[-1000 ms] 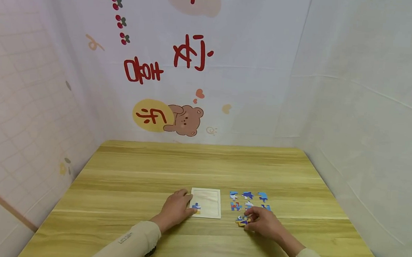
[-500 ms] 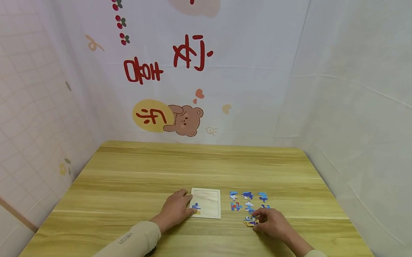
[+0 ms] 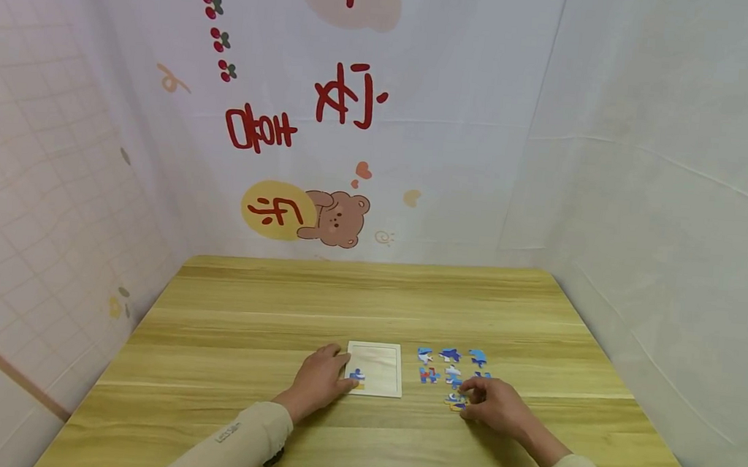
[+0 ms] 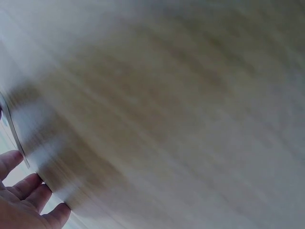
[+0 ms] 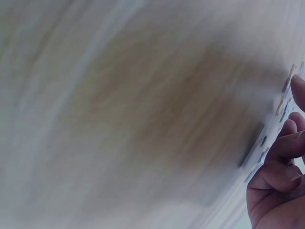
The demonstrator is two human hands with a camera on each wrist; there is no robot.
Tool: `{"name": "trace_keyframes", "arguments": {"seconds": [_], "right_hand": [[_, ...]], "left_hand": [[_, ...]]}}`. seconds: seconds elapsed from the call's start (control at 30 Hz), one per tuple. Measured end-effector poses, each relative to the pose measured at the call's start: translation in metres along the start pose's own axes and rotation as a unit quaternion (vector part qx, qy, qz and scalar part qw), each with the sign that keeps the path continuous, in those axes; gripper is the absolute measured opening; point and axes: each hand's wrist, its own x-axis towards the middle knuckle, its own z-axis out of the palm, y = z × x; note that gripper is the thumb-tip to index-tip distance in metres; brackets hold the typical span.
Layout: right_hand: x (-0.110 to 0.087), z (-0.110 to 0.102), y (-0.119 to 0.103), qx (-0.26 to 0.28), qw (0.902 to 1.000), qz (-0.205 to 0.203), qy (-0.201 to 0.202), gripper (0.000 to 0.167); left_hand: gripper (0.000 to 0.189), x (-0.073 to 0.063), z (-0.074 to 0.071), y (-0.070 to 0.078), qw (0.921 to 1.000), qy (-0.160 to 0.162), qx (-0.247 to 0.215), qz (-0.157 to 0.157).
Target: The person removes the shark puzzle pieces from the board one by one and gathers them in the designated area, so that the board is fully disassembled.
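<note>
My left hand [image 3: 321, 377] rests at the left side of a white square puzzle frame [image 3: 400, 371]. Its thumb lies by a blue, white and yellow puzzle piece [image 3: 358, 374] in the frame's lower left corner. In the left wrist view, its fingertips [image 4: 31, 179] touch the frame's edge. To the right, my right hand [image 3: 495, 406] pinches a blue and yellow puzzle piece [image 3: 454, 400] between thumb and forefinger, low over the table. The other fingers of that hand are curled, as the right wrist view shows, and they hide part of the nearby pieces.
Beyond the right hand lie loose puzzle pieces: a row with a blue and white piece [image 3: 424, 354], a dark blue piece [image 3: 449, 354] and a light blue piece [image 3: 478, 357], then a row with a red and blue piece [image 3: 429, 375]. The wooden table [image 3: 263, 305] meets fabric walls.
My right hand has moved a little to the right with the blue and yellow puzzle piece, then stayed nearly still. The left hand and the frame have kept their place.
</note>
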Motion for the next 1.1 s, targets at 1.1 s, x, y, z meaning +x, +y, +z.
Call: {"name": "trace_keyframes", "arguments": {"seconds": [1.1], "right_hand": [[0.080, 0.100, -0.109, 0.073, 0.9966, -0.036, -0.017, 0.028]], "left_hand": [[0.062, -0.009, -0.015, -0.021, 0.9958, -0.054, -0.065, 0.034]]}}
